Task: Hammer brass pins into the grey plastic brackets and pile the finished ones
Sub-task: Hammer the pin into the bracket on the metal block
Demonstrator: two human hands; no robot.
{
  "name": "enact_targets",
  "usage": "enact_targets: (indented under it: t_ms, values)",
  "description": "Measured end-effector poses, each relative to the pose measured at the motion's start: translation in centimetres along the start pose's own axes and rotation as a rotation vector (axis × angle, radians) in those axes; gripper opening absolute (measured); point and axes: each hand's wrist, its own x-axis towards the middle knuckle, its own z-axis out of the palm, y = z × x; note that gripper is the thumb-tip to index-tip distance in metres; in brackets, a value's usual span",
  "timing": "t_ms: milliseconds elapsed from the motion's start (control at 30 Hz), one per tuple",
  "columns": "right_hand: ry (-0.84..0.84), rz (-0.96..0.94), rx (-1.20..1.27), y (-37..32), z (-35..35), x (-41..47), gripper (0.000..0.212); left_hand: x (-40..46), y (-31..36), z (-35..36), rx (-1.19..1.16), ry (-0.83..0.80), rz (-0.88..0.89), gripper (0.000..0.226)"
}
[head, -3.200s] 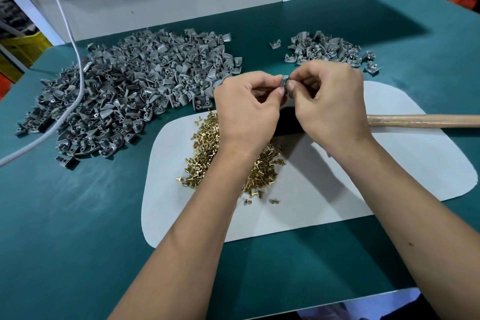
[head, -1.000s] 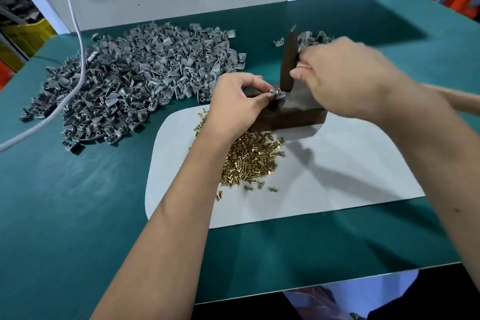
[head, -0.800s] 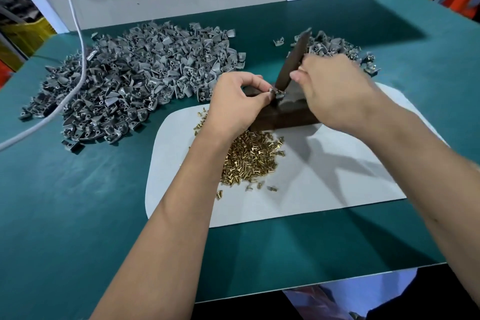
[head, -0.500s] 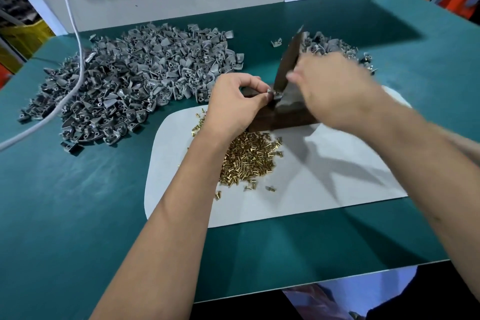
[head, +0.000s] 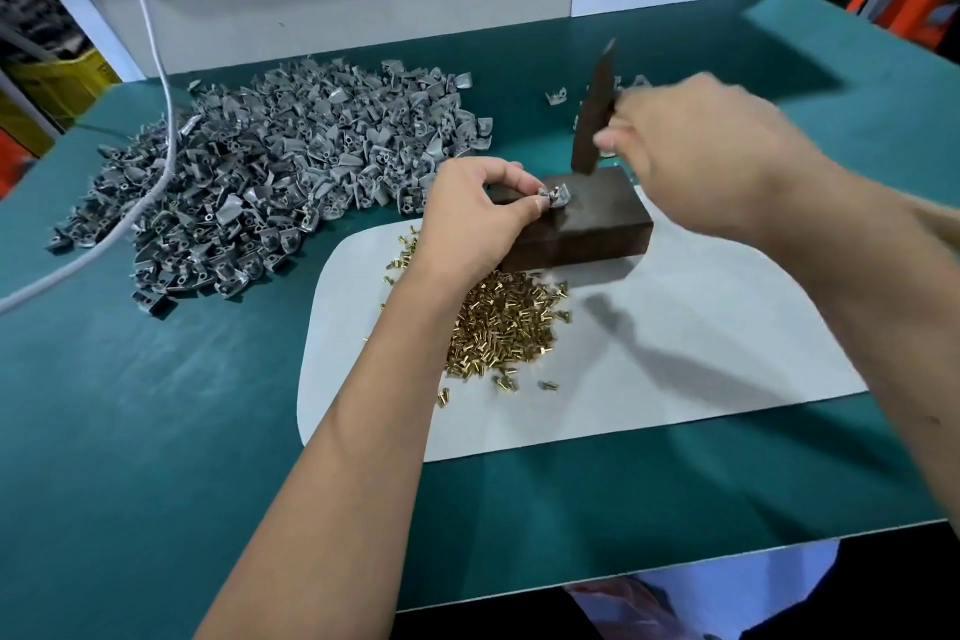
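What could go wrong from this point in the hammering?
The left hand pinches the bracket on the block right under the raised hammer head; an off-target blow could hit the fingertips. The right hand is blurred mid-swing, so aim may be loose. A glancing hit might knock the bracket into the brass pins.

A green-covered table (head: 156,431) carries a large heap of grey brackets (head: 280,161) at upper left, a white cable (head: 156,83) crossing that heap, and a white mat (head: 701,369) at centre right of the frame.
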Motion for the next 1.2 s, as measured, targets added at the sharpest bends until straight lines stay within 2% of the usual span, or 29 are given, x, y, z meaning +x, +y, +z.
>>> enact_targets:
  t_ms: [67, 167, 233, 367, 400, 467, 533, 600, 667, 700, 800, 867, 967, 1100, 1200]
  values:
    - [0.110, 0.048, 0.077, -0.8, -0.1, -0.1, 0.025, 0.2, 0.0, -0.1, 0.027, -0.010, 0.011, 0.013]
    - [-0.122, -0.114, 0.003, -2.0, 1.5, -0.7, 0.025, 0.2, -0.5, 0.0, 0.010, -0.006, 0.008, 0.012]
    - [-0.165, -0.130, 0.010, -1.4, 0.9, -0.6, 0.024, 0.0, -0.5, 0.0, 0.018, -0.010, 0.018, 0.008]
    - [0.060, -0.034, 0.064, -0.9, 0.2, 0.2, 0.029, 0.3, -0.2, -0.3, 0.037, -0.010, 0.054, 0.010]
    - [0.038, -0.033, 0.079, -1.4, 0.7, 0.2, 0.031, 0.4, -0.3, -0.2, 0.040, -0.007, 0.054, 0.012]
    - [-0.130, -0.065, 0.042, -1.9, 1.9, -0.1, 0.030, 0.3, -0.5, 0.0, 0.025, -0.005, 0.038, 0.013]
    - [-0.175, -0.077, 0.037, -1.6, 1.4, -0.3, 0.024, 0.1, -0.5, 0.0, 0.018, -0.007, 0.036, 0.011]
    - [-0.085, -0.075, 0.021, -1.1, 0.2, -0.2, 0.024, 0.0, -0.3, -0.1, 0.021, -0.005, 0.043, 0.008]
    - [0.102, -0.024, 0.075, -1.1, 0.1, -0.2, 0.026, 0.0, -0.1, -0.2, 0.038, -0.004, 0.040, 0.007]
    - [0.139, -0.001, 0.101, -1.5, 0.4, -0.3, 0.027, 0.1, -0.1, -0.2, 0.047, -0.003, 0.038, 0.007]
    - [-0.111, -0.039, 0.082, -1.8, 2.0, -0.7, 0.022, 0.0, -0.2, -0.2, 0.034, 0.004, 0.021, 0.014]
    - [-0.184, -0.015, 0.067, -1.0, 1.4, -0.8, 0.026, -0.1, -0.3, -0.2, 0.042, 0.005, 0.009, 0.014]
    - [-0.143, 0.011, 0.105, 1.1, 0.6, -1.1, 0.031, -0.1, -0.2, -0.3, 0.036, -0.007, 0.005, 0.017]
    - [-0.012, 0.076, 0.309, 3.9, -0.1, -2.1, 0.018, -0.1, 0.2, -0.1, 0.033, -0.002, 0.015, 0.021]
    - [-0.084, 0.164, 0.282, 5.9, 0.0, -2.4, 0.016, -0.5, 0.4, -0.1, 0.021, -0.006, 0.002, 0.022]
